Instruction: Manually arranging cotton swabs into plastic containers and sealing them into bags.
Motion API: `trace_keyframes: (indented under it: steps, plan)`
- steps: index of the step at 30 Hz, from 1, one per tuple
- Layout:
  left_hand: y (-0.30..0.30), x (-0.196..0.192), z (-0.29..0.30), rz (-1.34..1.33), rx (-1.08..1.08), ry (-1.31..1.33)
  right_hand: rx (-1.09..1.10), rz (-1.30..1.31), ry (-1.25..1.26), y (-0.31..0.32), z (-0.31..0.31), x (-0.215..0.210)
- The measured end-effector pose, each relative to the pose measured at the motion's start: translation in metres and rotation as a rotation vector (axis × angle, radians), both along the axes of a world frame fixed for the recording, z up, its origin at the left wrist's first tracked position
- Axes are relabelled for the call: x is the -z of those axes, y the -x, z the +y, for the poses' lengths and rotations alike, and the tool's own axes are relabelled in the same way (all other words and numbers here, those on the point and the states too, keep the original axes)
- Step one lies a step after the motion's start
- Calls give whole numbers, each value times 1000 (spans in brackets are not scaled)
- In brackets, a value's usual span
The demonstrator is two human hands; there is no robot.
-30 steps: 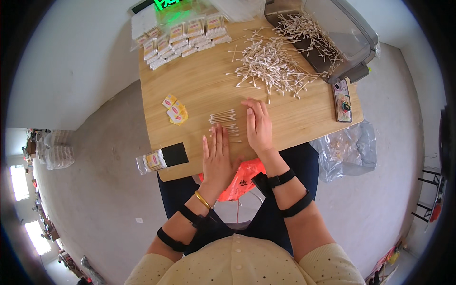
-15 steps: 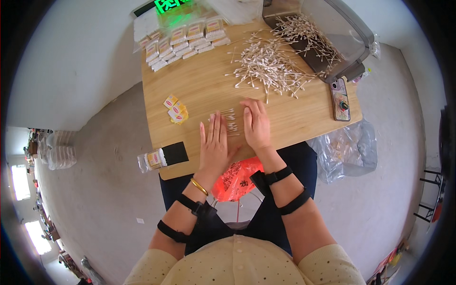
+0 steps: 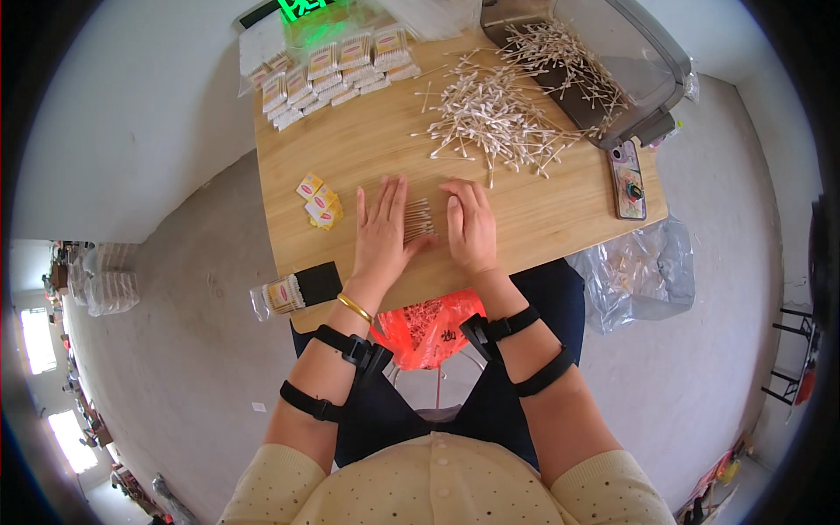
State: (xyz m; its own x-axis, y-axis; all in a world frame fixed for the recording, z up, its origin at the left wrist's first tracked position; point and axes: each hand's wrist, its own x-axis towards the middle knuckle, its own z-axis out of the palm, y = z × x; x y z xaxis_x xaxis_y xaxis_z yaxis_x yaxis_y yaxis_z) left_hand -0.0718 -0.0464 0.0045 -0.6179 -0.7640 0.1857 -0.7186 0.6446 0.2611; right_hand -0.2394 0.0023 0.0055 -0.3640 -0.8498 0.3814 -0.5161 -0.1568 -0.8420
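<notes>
Both hands lie flat, palms down, on the wooden surface (image 3: 542,227), with a small row of cotton swabs (image 3: 418,220) pressed between them. The left hand (image 3: 382,229) is spread, fingers pointing away from the body, its thumb side touching the left edge of the row; the right hand (image 3: 471,226) is flat too, fingers together, just right of the swabs. Neither hand is clenched or grips anything — they bracket the row from either side (whether the right hand actually touches the swab tips cannot be told).

Farther back on the surface a big loose heap of swabs (image 3: 494,118) sprawls, running into a dark tray with a clear lid (image 3: 643,66) at the far right corner. Along the far left edge stand rows of small filled packets (image 3: 328,70). A few yellow-and-red labels (image 3: 318,203) lie just left of the left hand. At the near left edge, a clear packet (image 3: 276,296) sits beside a black pad (image 3: 317,283). A phone (image 3: 627,179) lies near the right edge — well apart from the hands. A clear plastic bag (image 3: 639,271) rests on the floor to the right, and a red bag (image 3: 430,322) hangs below the near edge.
</notes>
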Motion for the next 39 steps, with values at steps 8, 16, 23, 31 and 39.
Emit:
trace_keyframes:
  steps: [8,16,23,31,39]
  plan:
    - [-29,-1,16,658,-166,-389,-51,-7,-22,0,1,3]
    - [-23,-4,14,664,-168,-466,-280,-79,-30,-34,-15,2]
    - [-25,-7,10,679,-183,-538,-1,-140,-14,-8,-2,0]
    - [-6,-5,36,39,-54,-74,57,52,-59,20,23,2]
    - [0,-9,53,-196,10,-63,64,40,-48,22,23,1]
